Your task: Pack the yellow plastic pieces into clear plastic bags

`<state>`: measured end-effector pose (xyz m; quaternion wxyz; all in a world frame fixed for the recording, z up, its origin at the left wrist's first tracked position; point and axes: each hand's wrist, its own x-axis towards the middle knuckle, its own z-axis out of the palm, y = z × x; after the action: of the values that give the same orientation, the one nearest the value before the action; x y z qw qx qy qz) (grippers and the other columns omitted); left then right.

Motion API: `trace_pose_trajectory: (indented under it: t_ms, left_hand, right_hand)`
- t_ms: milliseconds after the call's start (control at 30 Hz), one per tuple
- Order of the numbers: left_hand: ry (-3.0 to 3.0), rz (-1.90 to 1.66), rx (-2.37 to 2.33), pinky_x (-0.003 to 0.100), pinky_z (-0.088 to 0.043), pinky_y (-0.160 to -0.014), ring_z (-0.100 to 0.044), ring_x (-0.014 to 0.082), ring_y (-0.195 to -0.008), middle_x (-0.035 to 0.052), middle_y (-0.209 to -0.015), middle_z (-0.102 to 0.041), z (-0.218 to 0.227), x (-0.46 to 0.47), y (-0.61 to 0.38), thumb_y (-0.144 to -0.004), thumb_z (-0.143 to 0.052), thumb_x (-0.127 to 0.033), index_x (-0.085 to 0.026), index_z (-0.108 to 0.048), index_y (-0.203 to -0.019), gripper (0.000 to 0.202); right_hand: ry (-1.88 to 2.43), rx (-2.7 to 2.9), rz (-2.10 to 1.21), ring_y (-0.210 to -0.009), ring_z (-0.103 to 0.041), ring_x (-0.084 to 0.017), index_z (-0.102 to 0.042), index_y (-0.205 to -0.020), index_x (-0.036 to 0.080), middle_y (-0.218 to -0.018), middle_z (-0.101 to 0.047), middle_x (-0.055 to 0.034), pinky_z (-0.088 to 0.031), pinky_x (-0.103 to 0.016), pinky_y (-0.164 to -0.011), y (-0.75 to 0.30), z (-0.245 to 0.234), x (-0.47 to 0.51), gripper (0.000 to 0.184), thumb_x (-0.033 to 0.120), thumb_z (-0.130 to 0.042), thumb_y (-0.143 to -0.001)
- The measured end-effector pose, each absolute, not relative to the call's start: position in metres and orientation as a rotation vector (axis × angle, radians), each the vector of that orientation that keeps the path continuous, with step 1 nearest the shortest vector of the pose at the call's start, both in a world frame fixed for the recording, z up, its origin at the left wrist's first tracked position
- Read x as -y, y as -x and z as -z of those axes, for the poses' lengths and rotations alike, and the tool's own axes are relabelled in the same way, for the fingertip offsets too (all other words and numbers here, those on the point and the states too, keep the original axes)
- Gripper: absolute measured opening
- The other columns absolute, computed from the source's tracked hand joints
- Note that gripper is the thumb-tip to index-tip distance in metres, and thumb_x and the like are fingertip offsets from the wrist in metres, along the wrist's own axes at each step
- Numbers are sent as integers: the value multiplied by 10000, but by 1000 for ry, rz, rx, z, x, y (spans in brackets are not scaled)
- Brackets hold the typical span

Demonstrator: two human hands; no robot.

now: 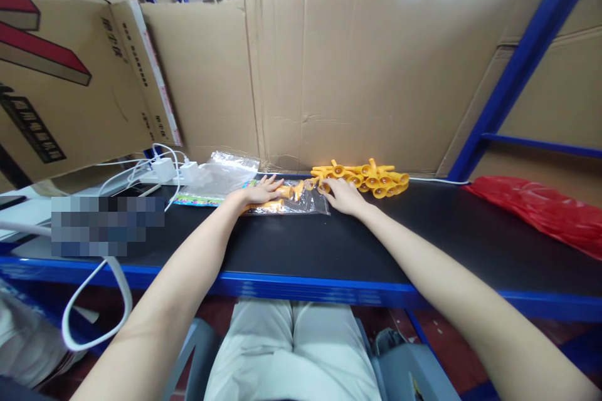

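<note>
Centre: left hand [261,191] lies flat, spread, on one bag [308,203]; right hand [345,196] touches its mouth, grip unclear. One pile [371,177] of pieces, uncountable.

Glossy orange plastic pieces [364,177], a clear shiny plastic bag [301,203], matt black tabletop [423,232], and rough brown cardboard [352,75].

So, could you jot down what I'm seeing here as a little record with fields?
Surface: black shelf top, cardboard wall behind
Left hand: left hand lies flat on a clear bag holding orange parts
Right hand: right hand at the bag's right end, fingertips by one orange part; grip unclear
Behind right hand: orange pile
Far right: red bag
Left side: white chargers with cables
</note>
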<state>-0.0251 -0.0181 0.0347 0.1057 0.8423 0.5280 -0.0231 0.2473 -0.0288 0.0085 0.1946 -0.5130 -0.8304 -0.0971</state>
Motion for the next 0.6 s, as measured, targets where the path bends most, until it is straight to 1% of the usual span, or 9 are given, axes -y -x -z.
trace_pose_trajectory:
  t_ms: [100, 200, 267, 367, 467, 533, 600]
  left_hand:
    - [-2487, 70, -1566, 527, -48, -1051, 120, 280, -1341, 4, -1457, 133, -34, 18, 25, -821, -179, -606, -263, -40, -1429, 712]
    - [-2484, 72, -1564, 531, -48, -1049, 119, 285, -1340, 8, -1459, 139, -34, 17, 25, -821, -184, -610, -268, -38, -1429, 713]
    - [-2482, 76, -1564, 534, -50, -1047, 116, 290, -1340, 11, -1461, 139, -34, 17, 25, -824, -184, -609, -268, -35, -1429, 710]
    - [-2485, 84, -1569, 528, -56, -1050, 116, 289, -1339, 11, -1462, 134, -34, 17, 25, -828, -176, -607, -268, -29, -1429, 706]
    - [-2484, 82, -1579, 523, -57, -1054, 114, 288, -1339, 1, -1463, 134, -32, 15, 25, -827, -164, -613, -278, -31, -1428, 700]
    - [-2478, 74, -1584, 515, -56, -1057, 112, 288, -1339, -2, -1464, 132, -31, 13, 25, -826, -155, -619, -285, -35, -1427, 698]
    - [-2476, 68, -1579, 502, -55, -1062, 111, 285, -1340, 0, -1465, 128, -30, 12, 25, -828, -155, -619, -282, -38, -1428, 698]
  right_hand:
    - [1434, 2320, 356, -1011, -492, -275, -550, -1091, 171, -1090, -597, -117, -373, -442, -819, -246, -11, 33, 329, 348, -369, -880]
    - [1361, 2334, 472, -1053, -463, -277, -560, -1110, 159, -1176, -562, -117, -346, -451, -852, -243, -13, 34, 362, 360, -355, -888]
    - [1264, 2384, 533, -1113, -426, -274, -543, -1168, 178, -1258, -516, -95, -296, -475, -911, -243, -15, 32, 385, 352, -330, -898]
    - [1138, 2505, 577, -1208, -362, -251, -514, -1225, 212, -1309, -480, -59, -159, -508, -1012, -242, -19, 23, 389, 285, -315, -899]
    - [1177, 2569, 547, -1254, -333, -241, -521, -1226, 203, -1299, -492, -65, -49, -524, -1050, -238, -24, 7, 403, 223, -372, -852]
    - [1264, 2594, 477, -1262, -330, -253, -523, -1225, 202, -1290, -502, -68, -29, -543, -1050, -232, -27, -5, 437, 203, -436, -796]
    - [1357, 2622, 402, -1265, -327, -262, -515, -1230, 208, -1274, -516, -66, -36, -557, -1044, -224, -29, -16, 504, 182, -497, -727]
